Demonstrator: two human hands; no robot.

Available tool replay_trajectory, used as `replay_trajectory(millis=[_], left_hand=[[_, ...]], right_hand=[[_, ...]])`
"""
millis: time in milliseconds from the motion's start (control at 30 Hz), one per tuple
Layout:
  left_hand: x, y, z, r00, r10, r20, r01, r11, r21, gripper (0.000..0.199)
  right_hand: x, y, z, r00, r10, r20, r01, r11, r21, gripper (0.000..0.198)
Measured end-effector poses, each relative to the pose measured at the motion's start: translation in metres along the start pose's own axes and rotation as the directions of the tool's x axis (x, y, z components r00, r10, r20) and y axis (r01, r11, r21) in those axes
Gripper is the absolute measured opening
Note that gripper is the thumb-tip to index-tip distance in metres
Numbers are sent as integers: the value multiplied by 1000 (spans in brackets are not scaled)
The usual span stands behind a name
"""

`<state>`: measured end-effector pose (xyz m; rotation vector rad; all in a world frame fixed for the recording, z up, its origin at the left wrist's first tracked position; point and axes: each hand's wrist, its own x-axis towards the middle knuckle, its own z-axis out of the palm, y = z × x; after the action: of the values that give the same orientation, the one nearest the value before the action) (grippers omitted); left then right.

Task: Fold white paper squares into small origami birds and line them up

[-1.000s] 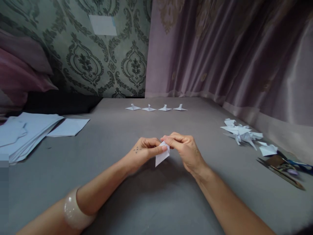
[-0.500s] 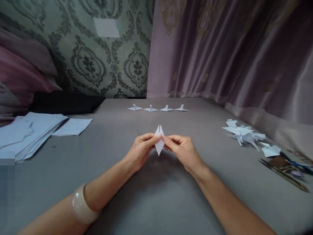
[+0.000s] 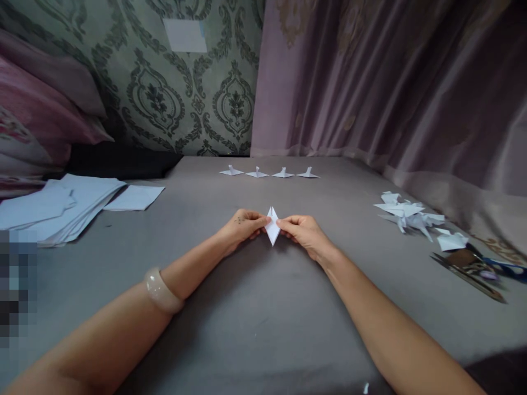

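Observation:
Between my two hands is a piece of folded white paper (image 3: 272,233), shaped like a narrow diamond with a split at its upper point. My left hand (image 3: 244,226) pinches its left corner between thumb and fingers. At the right corner, my right hand (image 3: 303,230) pinches it in the same way. The fingers behind the paper are partly hidden. Farther back on the grey surface, several folded paper birds (image 3: 283,173) stand in a row with their wings spread.
Stacked white paper sheets (image 3: 88,203) lie at the left, with a smaller paper pile (image 3: 138,198) beside them. On the right are a heap of folded paper pieces (image 3: 407,214) and scissors (image 3: 469,277) among small items. A patterned wall and curtain (image 3: 313,82) bound the back.
Both hands, with the folded paper, have moved a little farther away from me, arms more stretched. The whole view has shifted slightly. The grip on the paper is unchanged.

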<state>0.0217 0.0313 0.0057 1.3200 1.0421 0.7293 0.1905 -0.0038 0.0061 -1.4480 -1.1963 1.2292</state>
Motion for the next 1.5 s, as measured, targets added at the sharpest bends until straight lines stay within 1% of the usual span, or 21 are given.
replay_trajectory(millis=[67, 133, 200, 267, 333, 467, 567, 667, 700, 733, 767, 800, 900, 1000, 1133, 1200, 1300, 1400, 1500], left_hand=[[-1, 1, -1, 1000, 6, -29, -2, 992, 128, 29], [-1, 0, -1, 999, 25, -26, -18, 970, 243, 28], [0, 0, -1, 999, 40, -16, -33, 949, 314, 28], [0, -1, -1, 1000, 19, -13, -14, 951, 307, 29], [0, 0, -2, 1000, -11, -9, 13, 966, 259, 32], [-4, 2, -4, 999, -1, 53, -9, 980, 197, 38], [-8, 2, -1, 999, 35, 31, -41, 977, 208, 37], [-9, -3, 3, 994, 104, -14, -97, 957, 274, 35], [-8, -6, 3, 988, 150, -33, -131, 936, 326, 35], [-8, -8, 4, 973, 226, -37, -193, 895, 403, 35], [-7, -11, 3, 947, 318, -46, -254, 828, 501, 33], [-7, -13, 2, 934, 354, -54, -271, 797, 541, 32], [-7, -16, -4, 913, 405, -46, -291, 726, 622, 32], [-10, -15, -9, 914, 406, 22, -314, 669, 674, 32], [-12, -14, -12, 914, 397, 84, -339, 631, 698, 32], [-13, -14, -13, 913, 390, 117, -351, 609, 711, 31], [-14, -13, -13, 914, 381, 140, -356, 585, 729, 30], [-15, -12, -12, 911, 388, 140, -362, 588, 723, 28], [-17, -10, -12, 908, 388, 157, -380, 606, 699, 25]], right_hand=[[2, 4, 1, 1000, -12, -24, 10, 997, -79, 24], [3, 8, 2, 999, -38, -36, 32, 984, -177, 22], [5, 10, 1, 998, -62, -33, 53, 970, -238, 21], [6, 12, 1, 997, -69, -24, 61, 968, -242, 21], [6, 11, 1, 997, -72, -15, 66, 973, -222, 21], [5, 10, 2, 996, -95, -3, 92, 972, -216, 23], [6, 12, 3, 993, -120, -6, 114, 956, -271, 23], [7, 13, 3, 990, -139, -37, 116, 924, -363, 20], [7, 13, 3, 989, -144, -44, 115, 911, -395, 19], [7, 13, 3, 988, -148, -49, 113, 897, -426, 18], [7, 12, 4, 987, -151, -52, 111, 883, -456, 16], [7, 11, 4, 986, -156, -55, 110, 869, -483, 15], [6, 9, 7, 983, -177, -57, 118, 830, -545, 12], [5, 7, 9, 979, -197, -59, 127, 804, -582, 10], [3, 8, 9, 970, -234, -66, 146, 774, -616, 11], [4, 10, 8, 964, -261, -44, 178, 761, -624, 15], [5, 11, 4, 953, -296, 58, 266, 735, -624, 15], [8, 12, -1, 933, -316, 172, 352, 710, -610, 18], [8, 12, -5, 916, -316, 247, 401, 699, -592, 26]])
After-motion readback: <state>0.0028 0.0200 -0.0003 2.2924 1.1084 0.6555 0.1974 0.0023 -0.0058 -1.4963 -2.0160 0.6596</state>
